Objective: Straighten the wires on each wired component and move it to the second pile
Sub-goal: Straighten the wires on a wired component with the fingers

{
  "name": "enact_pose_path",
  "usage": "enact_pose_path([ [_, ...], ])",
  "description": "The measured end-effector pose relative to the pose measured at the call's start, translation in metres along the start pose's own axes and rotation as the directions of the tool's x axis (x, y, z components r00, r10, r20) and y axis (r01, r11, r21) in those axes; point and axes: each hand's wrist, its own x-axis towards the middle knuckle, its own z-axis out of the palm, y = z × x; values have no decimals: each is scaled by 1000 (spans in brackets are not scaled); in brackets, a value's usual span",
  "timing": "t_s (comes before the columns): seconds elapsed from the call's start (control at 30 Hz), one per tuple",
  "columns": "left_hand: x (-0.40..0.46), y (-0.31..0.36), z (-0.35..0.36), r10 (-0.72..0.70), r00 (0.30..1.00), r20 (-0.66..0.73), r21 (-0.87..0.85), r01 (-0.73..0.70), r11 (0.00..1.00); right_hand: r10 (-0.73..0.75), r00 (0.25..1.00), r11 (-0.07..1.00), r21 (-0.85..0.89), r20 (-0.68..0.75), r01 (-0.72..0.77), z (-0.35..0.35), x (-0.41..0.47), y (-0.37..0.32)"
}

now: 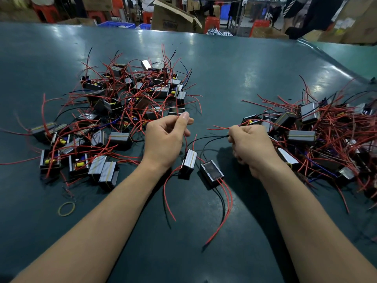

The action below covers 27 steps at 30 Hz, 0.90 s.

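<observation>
Two small box-shaped wired components lie between my forearms on the dark green table. The left component hangs slightly raised by a red wire pinched in my left hand, thumb up. The right component rests on the table with red and black wires trailing toward me. My right hand is closed on red and black wire ends at its fingertips. One pile of components with tangled red wires spreads at the left. A second pile lies at the right.
A yellow rubber band lies on the table near my left forearm. Beyond the table's far edge stand cardboard boxes, blue crates and red stools. A person in dark clothes stands at the far right.
</observation>
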Motion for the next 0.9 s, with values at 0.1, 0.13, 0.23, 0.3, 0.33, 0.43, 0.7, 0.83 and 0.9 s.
enact_pose_path([
  [0.1, 0, 1, -1, -6, 1000, -18, -14, 6, 1000, -13, 1000, 999, -50, -28, 12, -1, 2, 3],
  [0.13, -1, 2, -1, -4, 1000, -23, -14, 4, 1000, -8, 999, 1000, -28, -35, 7, -2, 2, 3],
  [0.23, -1, 2, -2, 2, 1000, -16, -8, -2, 1000, 13, 999, 997, 75, -43, -10, -3, 2, -1],
  [0.3, -1, 1, -2, 9, 1000, 7, -2, -9, 1000, 29, 999, 989, 148, -20, -26, -2, 1, -3],
  [0.33, -1, 1, -2, 11, 1000, 27, -3, -11, 1000, 41, 999, 983, 179, 2, -40, -1, 0, -4],
  [0.43, -4, 2, -1, 20, 995, 101, -17, -19, 1000, 79, 995, 970, 224, 56, -90, 0, -1, -7],
  [0.7, -8, 3, -1, 57, 978, 200, -42, -50, 998, 180, 947, 899, 348, 264, -268, -6, -1, -8],
  [0.83, -7, 1, 1, 5, 982, 187, -53, 5, 999, -5, 1000, 996, 84, 7, 5, -6, -2, -3],
  [0.9, -4, 0, 0, -8, 986, 165, -23, 12, 1000, -220, 960, 973, -115, -175, 202, -6, -1, -2],
])
